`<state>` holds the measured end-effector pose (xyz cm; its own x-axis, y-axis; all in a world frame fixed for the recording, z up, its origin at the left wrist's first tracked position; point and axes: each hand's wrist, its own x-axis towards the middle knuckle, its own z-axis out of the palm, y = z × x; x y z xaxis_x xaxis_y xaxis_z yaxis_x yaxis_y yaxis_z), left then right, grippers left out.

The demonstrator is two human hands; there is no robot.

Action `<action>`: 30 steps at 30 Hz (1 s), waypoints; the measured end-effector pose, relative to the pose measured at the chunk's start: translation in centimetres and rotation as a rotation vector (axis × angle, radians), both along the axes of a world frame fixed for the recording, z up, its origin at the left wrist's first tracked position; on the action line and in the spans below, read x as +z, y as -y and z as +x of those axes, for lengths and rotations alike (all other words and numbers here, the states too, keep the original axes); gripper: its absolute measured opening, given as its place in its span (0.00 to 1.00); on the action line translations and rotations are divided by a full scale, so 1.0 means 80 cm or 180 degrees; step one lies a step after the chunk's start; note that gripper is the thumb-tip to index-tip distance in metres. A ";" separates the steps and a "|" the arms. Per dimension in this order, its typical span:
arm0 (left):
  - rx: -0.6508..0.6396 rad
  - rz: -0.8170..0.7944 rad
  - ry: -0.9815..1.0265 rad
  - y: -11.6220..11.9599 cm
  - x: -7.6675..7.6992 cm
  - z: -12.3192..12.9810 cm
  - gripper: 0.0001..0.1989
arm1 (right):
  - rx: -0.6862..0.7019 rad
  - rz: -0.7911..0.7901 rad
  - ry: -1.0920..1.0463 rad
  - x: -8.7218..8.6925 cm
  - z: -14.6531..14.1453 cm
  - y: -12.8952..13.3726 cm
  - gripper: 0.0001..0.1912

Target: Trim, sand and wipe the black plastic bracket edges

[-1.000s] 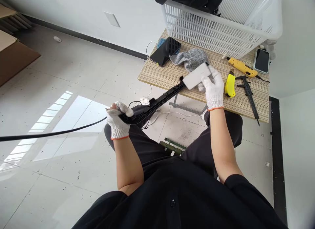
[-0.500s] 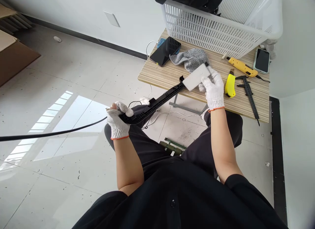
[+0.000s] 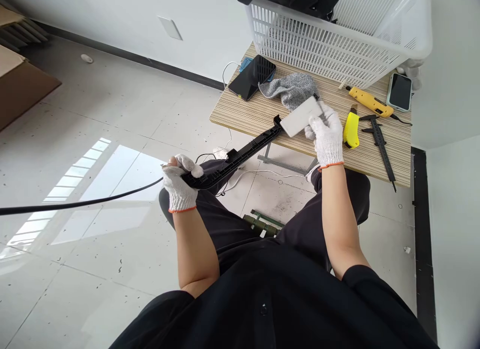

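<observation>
My left hand [image 3: 180,184], in a white knit glove, is closed round the lower end of a long black plastic part [image 3: 240,159]. That part slants up to the right, its hooked far end by the table's front edge. A black strip [image 3: 82,203] runs from the left hand out past the left edge of the view; whether it joins the part is hidden by the glove. My right hand [image 3: 326,131], also gloved, pinches a flat white rectangular block [image 3: 302,116] at its right end. The block's left corner is close to the part's hooked end; I cannot tell whether they touch.
On the wooden table [image 3: 236,109] lie a black phone [image 3: 253,78], a grey cloth [image 3: 290,89], a yellow utility knife [image 3: 351,130], calipers [image 3: 380,146], a yellow corded tool [image 3: 369,102] and another phone [image 3: 399,92]. A white basket [image 3: 318,44] stands behind. Cardboard [image 3: 26,89] is at left.
My right hand and the white block have shifted very slightly to the right. The left hand and the black part look unmoved.
</observation>
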<state>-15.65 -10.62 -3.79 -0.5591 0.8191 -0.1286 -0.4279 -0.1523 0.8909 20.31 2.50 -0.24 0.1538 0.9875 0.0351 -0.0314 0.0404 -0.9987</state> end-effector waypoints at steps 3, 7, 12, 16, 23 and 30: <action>0.0039 0.0120 0.0064 0.000 -0.001 -0.004 0.25 | -0.0239 0.0079 -0.0080 0.006 -0.002 0.001 0.36; -0.0027 0.0181 0.0133 0.001 -0.003 -0.011 0.23 | -0.0124 0.0125 0.0022 0.008 -0.001 0.006 0.36; 0.0108 0.0159 0.0166 0.000 -0.005 -0.009 0.18 | 0.0034 0.0200 0.0154 -0.001 0.002 0.003 0.36; 0.0189 0.0095 0.0186 -0.002 -0.007 -0.009 0.16 | -0.0146 0.0348 0.0049 -0.009 0.005 -0.003 0.31; 0.0024 0.0143 0.0028 -0.002 -0.005 -0.008 0.20 | -0.0161 0.0273 0.0032 -0.007 0.004 -0.003 0.31; -0.0001 0.0099 -0.0003 -0.006 -0.003 0.004 0.27 | 0.0035 0.0048 0.0112 0.010 -0.002 0.008 0.29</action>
